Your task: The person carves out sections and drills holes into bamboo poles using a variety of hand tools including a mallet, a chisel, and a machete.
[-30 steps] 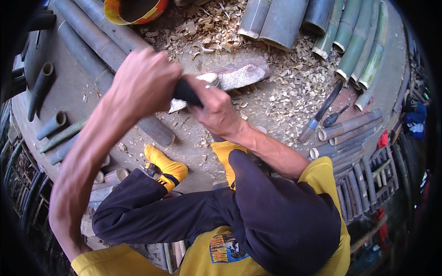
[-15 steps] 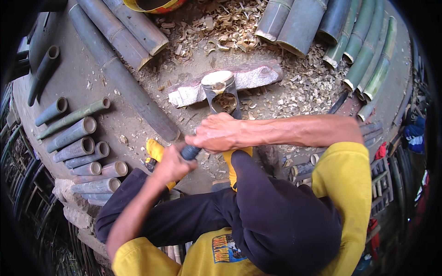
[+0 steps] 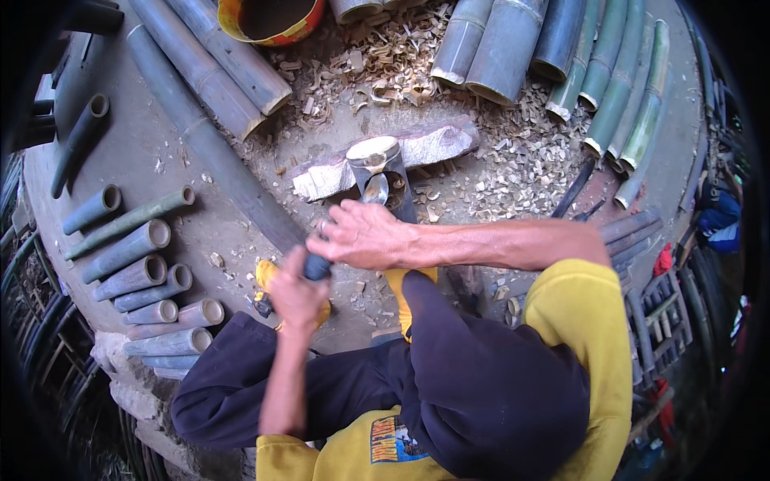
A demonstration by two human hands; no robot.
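Observation:
A thick bamboo section (image 3: 395, 180) leans its cut end on a pale wooden block (image 3: 437, 147), with an oval hole cut in its side. A shiny rounded blade (image 3: 374, 190) shows in that hole. My left hand (image 3: 295, 293), a little blurred, is closed around the dark handle (image 3: 317, 268) of this carving knife. Across the tool, between handle and blade, lies my right hand (image 3: 365, 234), its fingers curled over it; they hide most of the shaft. The near part of the bamboo runs under my right forearm toward a foot in a yellow covering (image 3: 399, 293).
Long bamboo poles (image 3: 216, 160) lie at the left, above several short bamboo tubes (image 3: 148, 240). More thick bamboo pieces (image 3: 509, 56) and green poles (image 3: 642, 112) lie at the far right. Wood shavings (image 3: 385, 64) cover the ground near a red-and-yellow basin (image 3: 309, 30).
The shiny blade has come into sight in the bamboo's hole. Both hands and the handle have shifted slightly left. The whole view has also moved a little.

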